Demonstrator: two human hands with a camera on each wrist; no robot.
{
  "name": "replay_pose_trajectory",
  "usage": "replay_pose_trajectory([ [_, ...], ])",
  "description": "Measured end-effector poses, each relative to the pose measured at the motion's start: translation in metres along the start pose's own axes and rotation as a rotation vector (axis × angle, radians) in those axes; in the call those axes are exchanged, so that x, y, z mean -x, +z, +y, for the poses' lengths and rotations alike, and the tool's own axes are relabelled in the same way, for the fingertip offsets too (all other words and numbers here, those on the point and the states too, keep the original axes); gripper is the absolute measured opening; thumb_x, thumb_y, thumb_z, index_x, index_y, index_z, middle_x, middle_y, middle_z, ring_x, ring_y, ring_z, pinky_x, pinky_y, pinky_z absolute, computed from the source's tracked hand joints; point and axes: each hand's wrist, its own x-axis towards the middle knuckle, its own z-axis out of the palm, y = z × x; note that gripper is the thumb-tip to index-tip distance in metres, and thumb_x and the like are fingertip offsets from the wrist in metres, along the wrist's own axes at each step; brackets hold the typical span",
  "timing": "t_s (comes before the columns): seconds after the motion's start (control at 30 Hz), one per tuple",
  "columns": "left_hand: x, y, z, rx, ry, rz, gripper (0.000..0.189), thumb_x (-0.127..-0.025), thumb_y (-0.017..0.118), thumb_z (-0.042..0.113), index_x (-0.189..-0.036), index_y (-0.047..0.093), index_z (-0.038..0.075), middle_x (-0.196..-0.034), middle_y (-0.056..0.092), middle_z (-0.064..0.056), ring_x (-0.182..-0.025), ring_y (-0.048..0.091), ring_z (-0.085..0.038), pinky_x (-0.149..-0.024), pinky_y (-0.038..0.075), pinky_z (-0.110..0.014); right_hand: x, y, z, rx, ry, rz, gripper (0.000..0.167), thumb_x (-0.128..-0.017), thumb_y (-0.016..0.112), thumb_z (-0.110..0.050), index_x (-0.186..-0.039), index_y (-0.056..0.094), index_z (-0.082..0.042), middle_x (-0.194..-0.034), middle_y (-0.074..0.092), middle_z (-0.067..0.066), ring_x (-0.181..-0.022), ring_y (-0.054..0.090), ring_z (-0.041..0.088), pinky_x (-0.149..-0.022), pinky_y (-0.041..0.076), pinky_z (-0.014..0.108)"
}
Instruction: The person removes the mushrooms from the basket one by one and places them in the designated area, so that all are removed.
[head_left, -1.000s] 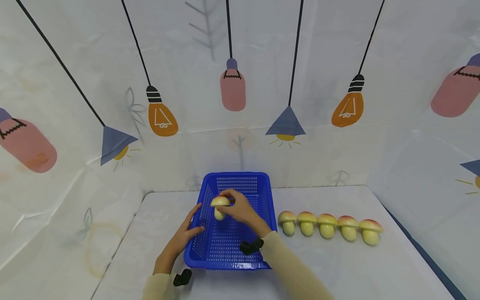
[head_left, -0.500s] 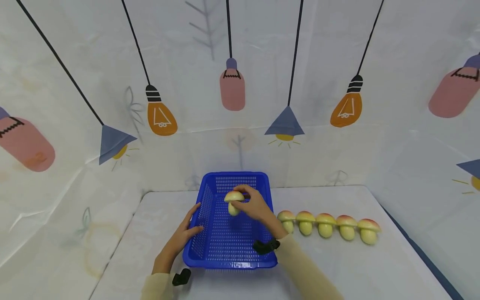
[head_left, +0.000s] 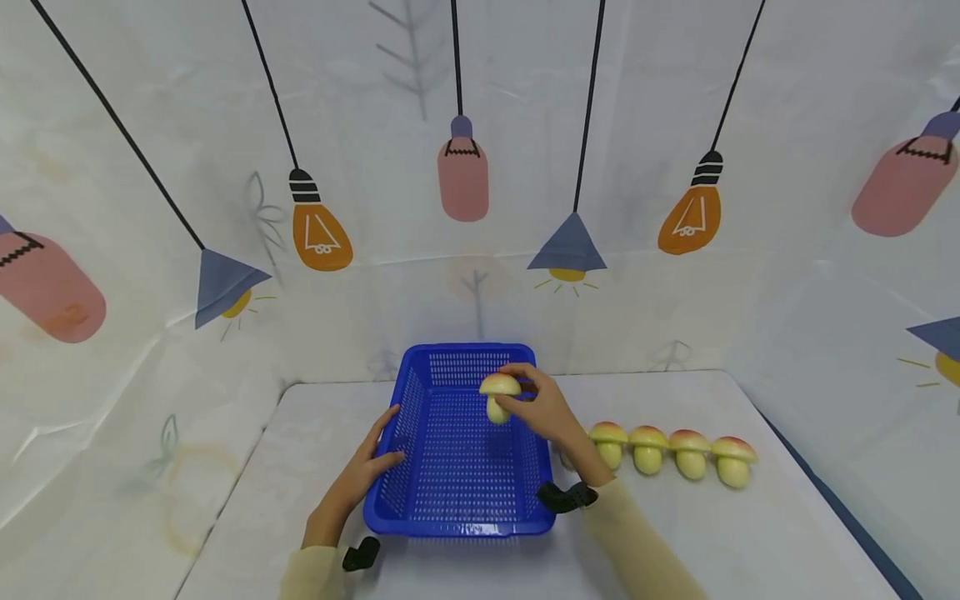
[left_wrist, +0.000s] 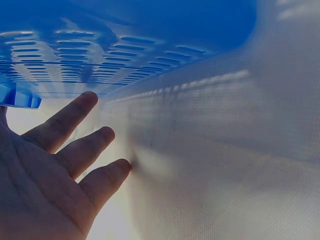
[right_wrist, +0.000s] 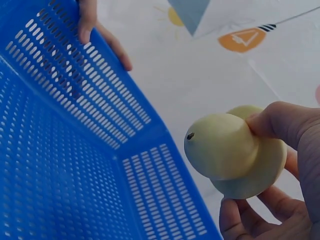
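Observation:
A blue plastic basket point(head_left: 457, 528) with slotted walls stands on the white table. My left hand point(head_left: 358, 477) holds its left rim, thumb on the inner side and forefinger outside; in the left wrist view the other fingers point(left_wrist: 87, 150) spread below the rim. Over the basket's right part, my right hand point(head_left: 551, 410) pinches a toy mushroom point(head_left: 498, 385) with a pale yellow stem and red-tinged cap. The right wrist view shows the mushroom point(right_wrist: 222, 145) stem end first, between thumb and fingers. The basket floor point(head_left: 457, 467) holds nothing visible.
Several matching mushrooms point(head_left: 690, 454) stand in a row on the table point(head_left: 675, 533) right of the basket; my right forearm partly hides the nearest. A white sheet point(head_left: 375, 308) printed with lamps hangs behind and along both sides.
My right hand has carried the mushroom rightward and slightly up, from the basket's left-middle to above its right side. My left hand stays on the rim.

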Motion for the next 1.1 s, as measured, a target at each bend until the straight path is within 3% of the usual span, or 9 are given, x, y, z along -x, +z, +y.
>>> replay_pose_trajectory([
  [0.2,0.001,0.000,-0.001,0.003,0.002,-0.004,0.081,-0.094,0.061,0.018,-0.164,0.022,0.030,-0.160,0.031,-0.033,-0.126,0.056,-0.047,-0.091,0.055,-0.058,0.011,-0.013,0.004,0.015,0.025,0.020,0.046,-0.092,0.076,-0.011,-0.136,0.061,-0.007,-0.134,0.063,0.018,-0.113,0.064,0.034,-0.083,0.055,0.026],
  [0.4,0.000,0.002,-0.003,0.019,0.001,-0.006,0.081,-0.094,0.062,0.017,-0.164,0.023,0.032,-0.157,0.035,-0.033,-0.125,0.058,-0.045,-0.088,0.057,-0.056,0.023,-0.030,0.008,-0.014,-0.003,0.039,0.048,-0.092,0.075,-0.007,-0.137,0.060,-0.004,-0.135,0.063,0.023,-0.118,0.064,0.041,-0.082,0.056,0.025],
  [0.57,0.000,0.002,-0.005,0.026,-0.002,-0.011,0.080,-0.095,0.061,0.018,-0.164,0.023,0.033,-0.157,0.036,-0.032,-0.124,0.058,-0.044,-0.088,0.057,-0.055,0.036,-0.048,0.012,0.012,-0.005,0.072,0.048,-0.093,0.075,-0.010,-0.138,0.059,-0.004,-0.138,0.063,0.020,-0.122,0.063,0.039,-0.088,0.055,0.026],
  [0.67,0.000,0.002,-0.005,0.022,-0.004,-0.008,0.080,-0.095,0.061,0.018,-0.164,0.023,0.034,-0.159,0.034,-0.031,-0.126,0.057,-0.045,-0.089,0.056,-0.055,0.043,-0.059,0.014,0.027,-0.011,0.090,0.048,-0.094,0.074,-0.009,-0.138,0.059,-0.002,-0.138,0.062,0.019,-0.123,0.063,0.031,-0.091,0.055,0.025],
  [0.83,0.001,0.002,-0.005,0.015,-0.009,-0.008,0.081,-0.095,0.061,0.019,-0.164,0.022,0.034,-0.162,0.030,-0.029,-0.130,0.053,-0.047,-0.092,0.054,-0.057,0.055,-0.078,0.017,0.058,-0.003,0.118,0.047,-0.094,0.073,-0.009,-0.138,0.059,0.000,-0.138,0.062,0.021,-0.114,0.063,0.004,-0.088,0.055,0.022],
  [1.1,0.000,-0.001,0.000,-0.014,-0.002,-0.004,0.081,-0.094,0.061,0.021,-0.164,0.022,0.033,-0.166,0.023,-0.027,-0.137,0.044,-0.052,-0.099,0.048,-0.064,0.073,-0.109,0.021,0.096,0.033,0.159,0.045,-0.097,0.071,-0.012,-0.138,0.058,0.000,-0.140,0.058,0.022,-0.111,0.060,-0.007,-0.087,0.053,0.018],
])
